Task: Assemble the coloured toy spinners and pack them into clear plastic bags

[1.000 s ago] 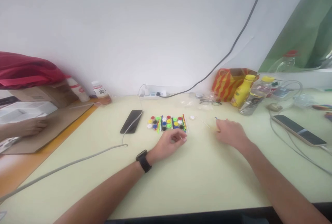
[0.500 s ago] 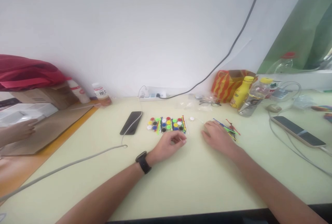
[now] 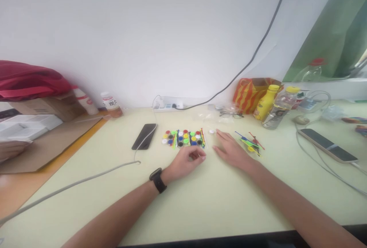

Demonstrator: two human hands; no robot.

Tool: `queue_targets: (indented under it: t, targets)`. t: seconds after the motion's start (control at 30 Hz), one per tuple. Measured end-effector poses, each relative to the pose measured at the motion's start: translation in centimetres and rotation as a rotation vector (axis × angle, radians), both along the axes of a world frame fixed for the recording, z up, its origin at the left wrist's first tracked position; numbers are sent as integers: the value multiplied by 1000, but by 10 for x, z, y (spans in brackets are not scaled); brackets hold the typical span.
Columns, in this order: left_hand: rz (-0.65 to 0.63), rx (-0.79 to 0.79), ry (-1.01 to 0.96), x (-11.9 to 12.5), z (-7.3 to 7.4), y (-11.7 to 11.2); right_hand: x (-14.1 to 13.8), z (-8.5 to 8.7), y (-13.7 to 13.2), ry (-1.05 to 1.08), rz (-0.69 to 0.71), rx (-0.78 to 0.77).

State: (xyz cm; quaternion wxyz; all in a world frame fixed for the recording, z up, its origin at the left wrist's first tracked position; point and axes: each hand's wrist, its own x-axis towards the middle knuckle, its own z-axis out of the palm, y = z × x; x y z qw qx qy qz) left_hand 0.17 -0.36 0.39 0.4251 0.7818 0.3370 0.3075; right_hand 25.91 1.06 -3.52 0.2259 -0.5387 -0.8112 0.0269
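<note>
My left hand [image 3: 187, 163], with a black watch on its wrist, rests on the table just in front of the coloured discs [image 3: 186, 141]. Its fingers are curled and the thumb meets the fingertips; whatever is between them is too small to make out. The discs lie in rows, with thin coloured sticks [image 3: 203, 137] standing as columns between the groups. My right hand [image 3: 233, 151] lies palm down with fingers stretched out, its fingertips beside a single white disc [image 3: 211, 131]. To its right is a loose heap of coloured sticks [image 3: 250, 143] with a yellow disc among them.
A phone [image 3: 145, 136] with a grey cable lies left. Bottles [image 3: 281, 108] and a striped bag [image 3: 247, 95] stand back right, near glasses [image 3: 237, 115]. Another phone [image 3: 329, 145] lies far right. A co-worker's hand [image 3: 13, 147] is by white boxes [image 3: 27, 127] at the left.
My right hand has moved left, away from the stick heap, to the single white disc. My left hand has stayed in place. The co-worker's hand has shifted left and down.
</note>
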Motion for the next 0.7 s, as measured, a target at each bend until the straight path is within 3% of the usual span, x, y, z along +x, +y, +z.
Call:
queue_targets:
  t: [0.7]
  targets:
    - [-14, 9, 3, 1, 0, -1, -8, 6, -5, -51, 16, 31]
